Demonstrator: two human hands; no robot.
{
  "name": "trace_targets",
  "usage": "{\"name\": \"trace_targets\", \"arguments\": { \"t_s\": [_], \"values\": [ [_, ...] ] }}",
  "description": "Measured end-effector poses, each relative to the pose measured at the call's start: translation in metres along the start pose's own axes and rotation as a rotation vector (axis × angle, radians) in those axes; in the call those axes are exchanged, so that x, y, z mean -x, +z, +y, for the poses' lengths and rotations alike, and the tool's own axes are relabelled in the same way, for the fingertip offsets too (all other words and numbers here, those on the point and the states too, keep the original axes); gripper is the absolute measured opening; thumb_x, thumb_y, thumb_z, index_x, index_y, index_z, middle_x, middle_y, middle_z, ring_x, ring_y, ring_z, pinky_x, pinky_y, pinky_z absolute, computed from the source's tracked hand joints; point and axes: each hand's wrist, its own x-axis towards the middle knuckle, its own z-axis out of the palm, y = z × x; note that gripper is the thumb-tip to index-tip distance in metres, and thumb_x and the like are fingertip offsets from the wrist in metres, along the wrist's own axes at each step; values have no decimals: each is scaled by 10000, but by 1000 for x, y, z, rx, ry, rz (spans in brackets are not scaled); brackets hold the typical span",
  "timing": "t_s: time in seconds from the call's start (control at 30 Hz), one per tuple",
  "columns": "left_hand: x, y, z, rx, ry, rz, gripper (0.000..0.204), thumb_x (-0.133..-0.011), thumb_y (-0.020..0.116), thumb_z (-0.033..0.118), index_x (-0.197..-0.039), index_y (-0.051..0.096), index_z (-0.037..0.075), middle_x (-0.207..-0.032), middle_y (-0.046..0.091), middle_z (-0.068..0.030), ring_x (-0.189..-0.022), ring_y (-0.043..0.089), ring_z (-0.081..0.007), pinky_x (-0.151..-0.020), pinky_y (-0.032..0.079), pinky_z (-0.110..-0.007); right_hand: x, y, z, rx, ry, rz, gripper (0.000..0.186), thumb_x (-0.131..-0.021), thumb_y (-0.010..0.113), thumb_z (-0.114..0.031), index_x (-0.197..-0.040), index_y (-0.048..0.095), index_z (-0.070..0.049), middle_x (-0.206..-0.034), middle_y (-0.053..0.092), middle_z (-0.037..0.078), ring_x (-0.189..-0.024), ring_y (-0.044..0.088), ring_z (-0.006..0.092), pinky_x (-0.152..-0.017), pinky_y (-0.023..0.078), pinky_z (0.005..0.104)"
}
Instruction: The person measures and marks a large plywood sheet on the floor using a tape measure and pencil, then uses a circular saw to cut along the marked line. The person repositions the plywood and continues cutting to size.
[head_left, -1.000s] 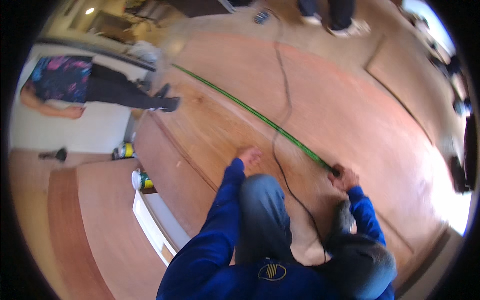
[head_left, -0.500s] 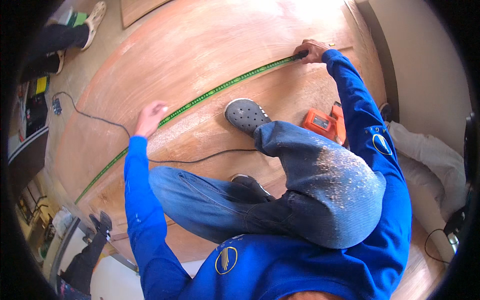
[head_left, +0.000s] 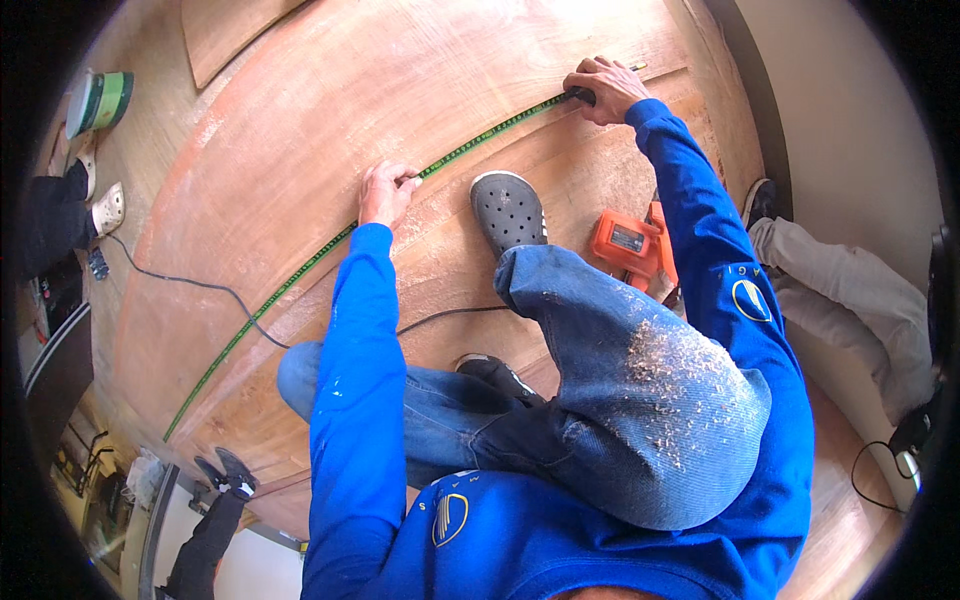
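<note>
Holding a Long Green Tape on the Wood

A green tape measure (head_left: 480,141) is stretched over a big wood sheet (head_left: 330,130), along the side nearest the knees, from close to the sheet's left edge toward its right edge. Its dark case (head_left: 581,97) is gripped by the fingers of the right hand (head_left: 606,90), near the right edge. The left hand (head_left: 386,195) is set on the tape's middle part, with its fingers curled over it; whether the tape is pinched or only pressed cannot be told.

The tape could be pulled crooked if the case is tugged sideways, and a wrong number could be read. At the left end no hand can be seen, so that end could be slid away by a hard pull. The tape is crossed by a dark cord (head_left: 200,284); if the cord is dragged, the tape could be bumped. It could be kicked by the grey shoe (head_left: 507,210), which is placed near it. Wood bits (head_left: 672,375) could be shaken from the jeans (head_left: 590,330) onto the sheet.
</note>
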Motion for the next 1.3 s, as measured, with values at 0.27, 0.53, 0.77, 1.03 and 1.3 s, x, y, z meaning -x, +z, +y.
{"name": "trace_targets", "arguments": {
  "t_s": [0.27,0.53,0.77,1.03,1.3],
  "values": [
    [-9,0,0,205,-178,-29,194,-767,883,220,-882,798,90,-874,741,-103,-789,696,-208,-769,558,-374,11,11,-4,9,93,-48,528,-714,824,-274,-1213,656,-256,-1253,625,48,-1230,565,307,-1025,475,466],
    [-11,3,21,-34,-171,12,253,-794,877,278,-893,796,60,-951,733,-119,-903,706,-267,-823,541,-396,29,26,-5,-69,117,109,535,-728,833,-259,-1239,678,-290,-1299,602,29,-1295,524,293,-1075,457,455],
    [-20,12,32,118,-159,35,176,-791,859,238,-902,798,116,-961,723,-99,-917,710,-276,-825,544,-422,29,39,-5,-149,107,233,348,-799,776,-219,-1140,737,-277,-1235,635,13,-1253,553,273,-1036,489,438],
    [-59,54,82,16,31,0,128,-845,798,243,-963,817,198,-1015,744,-54,-1014,700,-270,-931,512,-417,16,24,-2,-102,98,115,212,-823,739,-216,-1029,780,-242,-1150,666,-5,-1187,590,233,-1007,481,410],
    [-76,48,84,105,89,-170,315,-766,786,-89,-1024,809,90,-920,751,-56,-838,698,-128,-785,572,-285,22,29,-12,-58,112,114,211,-810,727,-230,-1013,781,-239,-1153,664,10,-1190,592,220,-968,474,395]
  ]
}}
